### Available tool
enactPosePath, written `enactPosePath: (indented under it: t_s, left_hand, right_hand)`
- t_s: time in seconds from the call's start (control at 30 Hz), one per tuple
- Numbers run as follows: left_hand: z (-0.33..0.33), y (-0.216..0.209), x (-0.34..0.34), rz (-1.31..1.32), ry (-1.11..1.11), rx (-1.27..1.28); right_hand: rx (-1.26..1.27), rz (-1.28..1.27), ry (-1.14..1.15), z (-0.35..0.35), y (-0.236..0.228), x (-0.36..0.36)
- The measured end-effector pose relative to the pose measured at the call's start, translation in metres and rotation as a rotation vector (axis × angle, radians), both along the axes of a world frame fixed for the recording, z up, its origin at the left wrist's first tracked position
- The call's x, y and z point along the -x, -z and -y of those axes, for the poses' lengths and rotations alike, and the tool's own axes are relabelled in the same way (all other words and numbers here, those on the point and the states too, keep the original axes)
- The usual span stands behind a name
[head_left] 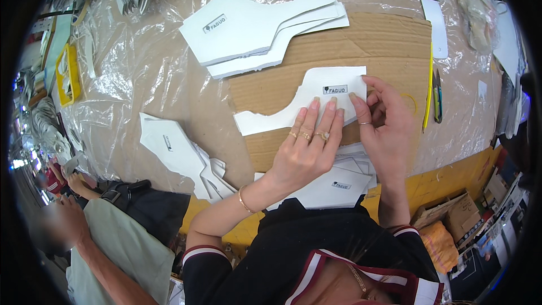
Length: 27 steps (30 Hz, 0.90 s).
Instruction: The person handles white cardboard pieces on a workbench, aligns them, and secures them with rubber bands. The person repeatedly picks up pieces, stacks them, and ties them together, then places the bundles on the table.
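A flat white cut panel [307,87] with a small dark printed mark lies on a sheet of brown corrugated cardboard [389,42]. My left hand [307,149] rests on the panel, its fingers stretched out just below the mark. At the panel's right end, the thumb and fingers of my right hand [387,121] pinch its edge. Beyond my hands is a pile of similar white panels [243,22], partly overlapping the cardboard. Another fanned pile of panels [175,149] lies to the left. A third pile [322,189] sits close to my body, partly hidden by my left forearm.
Clear plastic film [152,79] covers the table. A yellow pencil-like stick [428,85] and a pair of snips [437,99] lie right of the cardboard. A yellow tray [61,76] is at the far left. Another person [113,243] sits at lower left.
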<state>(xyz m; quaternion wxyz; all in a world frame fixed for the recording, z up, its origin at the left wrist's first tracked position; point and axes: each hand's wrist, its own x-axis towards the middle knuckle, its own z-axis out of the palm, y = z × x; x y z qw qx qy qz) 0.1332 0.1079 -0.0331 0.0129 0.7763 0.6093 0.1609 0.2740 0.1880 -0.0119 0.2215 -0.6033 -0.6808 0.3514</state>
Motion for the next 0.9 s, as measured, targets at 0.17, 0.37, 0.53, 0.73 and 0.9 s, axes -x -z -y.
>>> enactPosePath:
  t_s: [0.17,0.37,0.53,0.73,0.9]
  left_hand:
    - [0.0,0.0,0.002,0.027,0.009,0.015]
    - [-0.004,-0.006,0.008,0.263,-0.063,0.02]
    - [-0.013,-0.002,0.016,0.144,-0.1,0.085]
    - [-0.01,0.007,0.018,0.12,-0.131,0.204]
    - [-0.004,0.006,0.018,0.076,-0.148,0.299]
  right_hand:
    - [-0.025,0.017,-0.006,0.0,0.001,0.0]
    - [-0.022,-0.008,-0.025,-0.001,0.0,0.001]
    - [-0.067,0.007,-0.052,-0.001,0.0,0.001]
    - [-0.215,0.244,-0.191,0.0,0.0,-0.003]
    - [-0.38,0.487,-0.27,0.0,0.002,-0.01]
